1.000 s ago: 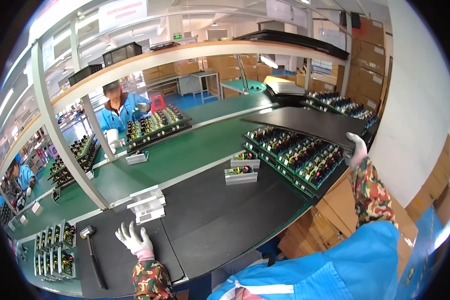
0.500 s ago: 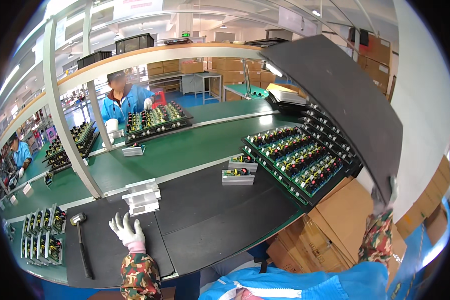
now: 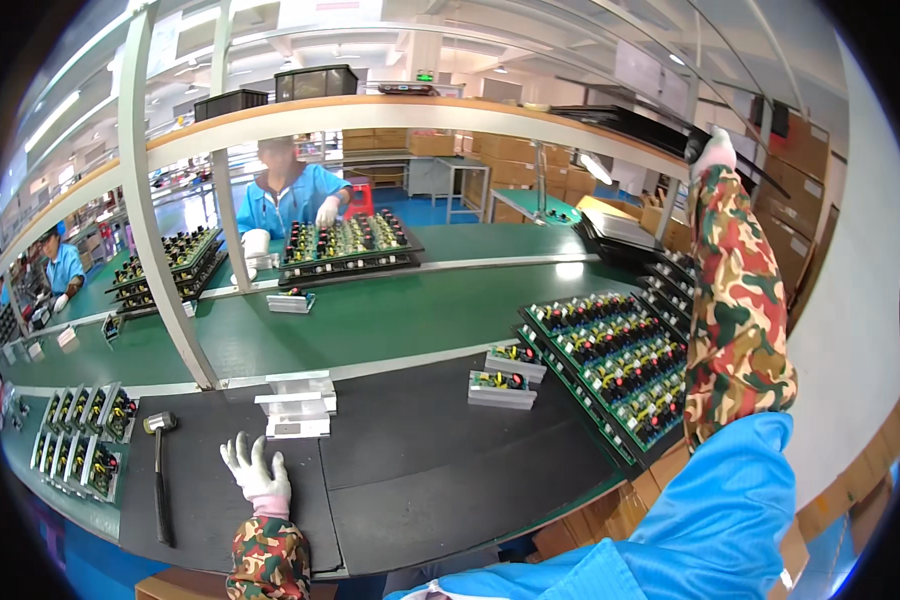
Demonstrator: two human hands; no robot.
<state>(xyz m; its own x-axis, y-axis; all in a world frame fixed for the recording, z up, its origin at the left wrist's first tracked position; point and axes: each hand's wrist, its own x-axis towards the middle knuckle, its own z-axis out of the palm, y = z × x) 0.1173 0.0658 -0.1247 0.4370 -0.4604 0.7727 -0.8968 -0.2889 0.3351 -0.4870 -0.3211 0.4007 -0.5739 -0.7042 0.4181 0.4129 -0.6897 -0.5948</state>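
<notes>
My left hand [image 3: 257, 478], in a white glove, is spread open over the black mat [image 3: 420, 480], holding nothing. Nearest to it are silver metal brackets [image 3: 298, 415] at the mat's far edge and a hammer [image 3: 161, 470] on its left. High at the right, my gloved right hand [image 3: 715, 155] is closed on the near edge of a thin black board [image 3: 620, 124], which lies nearly level at shelf height. Below that arm sits a stack of trays with circuit boards [image 3: 610, 360], partly hidden by my camouflage sleeve. Two circuit boards on metal heat sinks [image 3: 502, 390] stand on the mat.
Several heat-sink boards [image 3: 82, 450] stand in rows at the far left. A shelf rail [image 3: 370, 112] with a post [image 3: 160, 250] crosses above the green bench [image 3: 400, 310]. A co-worker [image 3: 288, 195] works across it beside stacked boards [image 3: 350, 245]. Cardboard [image 3: 590, 520] lies below right.
My right hand has risen from the lower right to shelf height, taking the black board from a steep tilt to nearly level. The left hand stays spread over the mat.
</notes>
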